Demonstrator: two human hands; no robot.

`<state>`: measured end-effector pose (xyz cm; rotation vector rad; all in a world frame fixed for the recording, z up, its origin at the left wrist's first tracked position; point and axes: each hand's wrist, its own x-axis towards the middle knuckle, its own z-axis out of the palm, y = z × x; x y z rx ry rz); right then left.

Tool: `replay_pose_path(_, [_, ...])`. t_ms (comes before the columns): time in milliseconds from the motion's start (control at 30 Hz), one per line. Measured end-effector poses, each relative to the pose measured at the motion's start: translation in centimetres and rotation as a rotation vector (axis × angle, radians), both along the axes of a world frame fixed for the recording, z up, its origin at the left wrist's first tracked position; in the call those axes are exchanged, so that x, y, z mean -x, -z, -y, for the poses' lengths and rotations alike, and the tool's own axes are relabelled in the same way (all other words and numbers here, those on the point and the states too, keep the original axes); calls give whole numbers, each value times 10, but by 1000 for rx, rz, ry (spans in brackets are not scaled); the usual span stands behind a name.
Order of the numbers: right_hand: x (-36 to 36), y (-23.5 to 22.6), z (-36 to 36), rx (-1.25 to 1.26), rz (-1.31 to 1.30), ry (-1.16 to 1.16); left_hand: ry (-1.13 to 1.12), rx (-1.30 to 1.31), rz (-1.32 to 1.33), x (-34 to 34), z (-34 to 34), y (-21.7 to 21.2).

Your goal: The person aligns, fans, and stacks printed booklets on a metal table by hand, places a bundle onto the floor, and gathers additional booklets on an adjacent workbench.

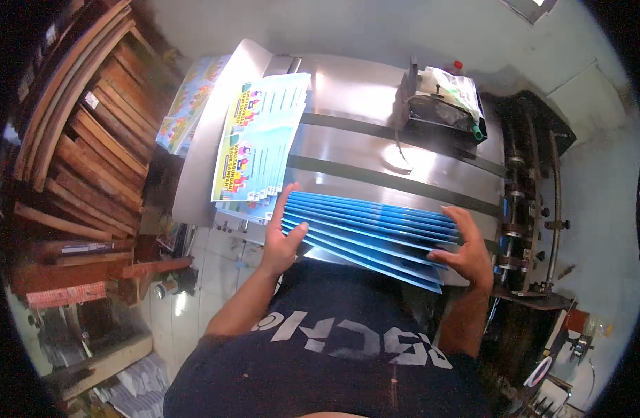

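Both half-curled hands, left hand [281, 245] and right hand [472, 256], hold opposite ends of blue sheets [368, 221] stretching lengthwise between them.

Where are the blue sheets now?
In the head view, the blue sheets are fanned between the left hand and right hand, right of the colourful printed sheets.

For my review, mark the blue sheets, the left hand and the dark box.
Blue sheets [368, 233]: head view, middle of the fan.
Left hand [281, 244]: head view, mid-hand.
Dark box [438, 125]: head view, near side.
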<state>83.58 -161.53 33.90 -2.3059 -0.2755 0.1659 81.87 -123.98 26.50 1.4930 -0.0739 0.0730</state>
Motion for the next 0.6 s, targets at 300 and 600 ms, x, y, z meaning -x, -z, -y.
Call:
replay_pose_path(300, [46,40,17,-577,-169,46,-67,-38,-92,4,9,8])
replay_pose_path(600, [43,64,6,-750,-302,197,-289,-261,52,-9,12,14])
